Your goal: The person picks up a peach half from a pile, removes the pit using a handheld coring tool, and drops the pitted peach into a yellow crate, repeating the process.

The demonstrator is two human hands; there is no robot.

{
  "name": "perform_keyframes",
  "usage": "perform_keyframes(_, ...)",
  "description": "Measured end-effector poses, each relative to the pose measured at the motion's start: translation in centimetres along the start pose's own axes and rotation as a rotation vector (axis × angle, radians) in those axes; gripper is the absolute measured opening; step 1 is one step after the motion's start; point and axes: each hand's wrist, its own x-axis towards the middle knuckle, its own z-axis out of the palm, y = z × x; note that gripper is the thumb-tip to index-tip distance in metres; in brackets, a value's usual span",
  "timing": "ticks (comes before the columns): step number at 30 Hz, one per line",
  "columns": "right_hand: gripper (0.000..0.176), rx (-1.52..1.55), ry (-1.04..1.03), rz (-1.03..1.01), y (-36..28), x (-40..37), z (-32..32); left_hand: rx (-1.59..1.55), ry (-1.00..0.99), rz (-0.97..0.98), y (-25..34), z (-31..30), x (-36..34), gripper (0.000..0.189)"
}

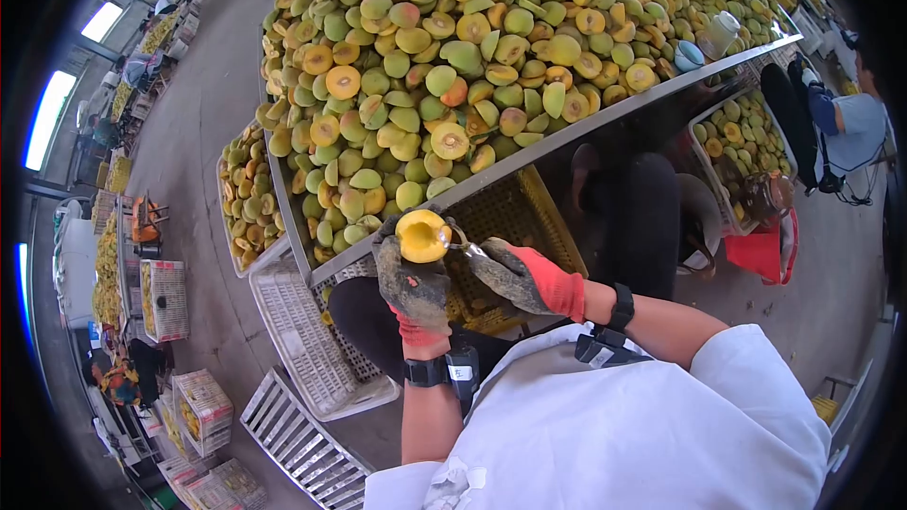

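Observation:
My left hand (412, 274), in a dirty grey and red glove, holds a halved yellow fruit (421, 236) with its hollow cut face turned up. In my right hand (515, 276), gloved the same way, is a small metal tool (460, 240) with a ring-shaped end, which reaches the right edge of the fruit. Just beyond both hands is the metal rim of a table (491, 173) heaped with halved green and yellow fruit (449, 140). A yellow crate (543, 217) lies below my hands, partly hidden by them.
White crates (307, 340) stand at the lower left, and a fruit-filled crate (248, 203) stands beside the table. To the right are another crate of fruit (742, 137), a red bag (763, 250) and a seated person (850, 123). A slatted white rack (304, 430) is near my left elbow.

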Motion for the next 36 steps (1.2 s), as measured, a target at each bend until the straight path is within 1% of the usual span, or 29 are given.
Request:
perform_keyframes(1,0.025,-0.011,0.016,0.062,-0.3,0.5,0.4,-0.219,-0.085,-0.071,0.1,0.6,-0.4,0.045)
perform_keyframes(2,0.025,-0.010,0.022,0.063,0.0,0.7,0.6,-0.439,-0.169,-0.142,0.4,1.5,-0.8,0.046)
perform_keyframes(3,0.025,-0.039,0.055,-0.044,0.5,0.9,0.8,-0.502,-0.085,-0.240,1.4,2.6,-1.6,0.045)
perform_keyframes(4,0.024,-0.068,0.086,-0.148,0.9,0.9,0.9,-0.501,-0.086,-0.243,1.6,2.3,-1.6,0.045)
perform_keyframes(5,0.022,-0.136,0.013,-0.033,-0.1,0.7,0.5,-0.485,-0.115,-0.284,1.9,1.8,-1.5,0.047)
perform_keyframes(6,0.022,-0.134,0.012,-0.028,0.2,0.6,0.5,-0.471,-0.141,-0.326,2.2,1.6,-1.5,0.050)
perform_keyframes(7,0.021,0.256,-0.001,0.139,0.6,0.5,0.6,-0.318,-0.163,-0.349,2.5,1.5,-2.0,0.051)
perform_keyframes(8,0.020,0.645,-0.015,0.306,0.9,0.4,0.6,-0.320,-0.155,-0.349,1.9,1.0,-2.2,0.051)
perform_keyframes(9,0.020,0.645,-0.021,0.309,0.4,0.3,0.5,-0.034,-0.141,-0.170,0.9,0.4,-2.2,0.052)
perform_keyframes(10,0.020,0.279,0.015,0.118,-0.3,0.1,0.2,0.253,-0.126,0.010,0.1,-0.2,-2.2,0.055)
perform_keyframes(11,0.020,-0.088,0.053,-0.071,-0.7,0.0,0.1,0.396,-0.129,0.079,1.4,0.9,-2.4,0.067)
perform_keyframes(12,0.020,-0.087,0.053,-0.070,-0.5,0.0,0.1,0.396,-0.130,0.077,1.2,0.8,-2.3,0.067)
perform_keyframes(14,0.023,-0.221,0.079,-0.087,0.0,-0.1,-0.1,0.204,-0.065,0.101,0.6,0.8,-2.1,0.076)
perform_keyframes(15,0.024,-0.018,0.122,-0.064,-0.7,-0.6,0.7,0.323,-0.079,0.191,0.5,1.1,-2.1,0.064)
perform_keyframes(16,0.024,-0.018,0.125,-0.061,-0.2,-0.5,1.1,0.322,-0.081,0.189,0.5,1.2,-2.1,0.064)
perform_keyframes(18,0.033,0.075,0.126,-0.146,0.7,0.0,1.9,-0.238,0.056,-0.105,1.3,1.9,-2.2,0.050)
perform_keyframes(19,0.040,0.694,0.085,0.331,0.9,-0.1,2.0,-0.238,0.056,-0.107,1.1,1.9,-2.3,0.050)
perform_keyframes(21,0.041,0.699,0.080,0.368,0.6,0.0,2.1,-0.129,0.056,-0.021,0.4,1.9,-2.5,0.049)
perform_keyframes(23,0.042,0.704,0.075,0.404,1.1,0.1,2.0,-0.159,0.047,-0.024,0.2,1.6,-2.4,0.050)
perform_keyframes(25,0.048,-0.129,0.023,0.235,2.5,-0.1,1.7,-0.191,0.035,-0.029,-0.3,1.3,-2.4,0.050)
perform_keyframes(26,0.048,-0.131,0.024,0.235,2.1,-0.2,1.6,-0.161,0.060,-0.028,-0.5,1.2,-2.4,0.049)
perform_keyframes(28,0.047,-0.381,0.081,0.238,1.0,-0.4,1.7,-0.130,0.086,-0.025,-0.8,0.8,-2.6,0.049)
perform_keyframes(30,0.044,0.307,0.213,0.485,12.5,1.1,0.9,-0.096,0.128,0.067,0.2,1.3,-3.0,0.048)
perform_keyframes(31,0.039,0.603,0.265,0.673,10.0,0.7,-0.6,-0.123,0.099,0.121,1.5,2.0,-3.0,0.048)
perform_keyframes(32,0.037,0.944,0.274,0.806,8.7,0.2,-1.8,-0.122,0.097,0.125,2.2,1.7,-2.6,0.048)
perform_keyframes(34,0.035,0.907,0.374,0.866,6.5,-0.3,-1.7,-0.320,0.164,0.074,3.9,0.0,-1.9,0.049)
perform_keyframes(35,0.035,0.907,0.366,0.862,6.7,-0.5,-1.8,-0.265,0.167,0.138,5.0,-1.2,-1.7,0.047)
perform_keyframes(36,0.036,0.838,0.289,0.814,7.0,-0.8,-2.2,-0.155,0.266,0.210,6.3,-2.6,-1.6,0.044)
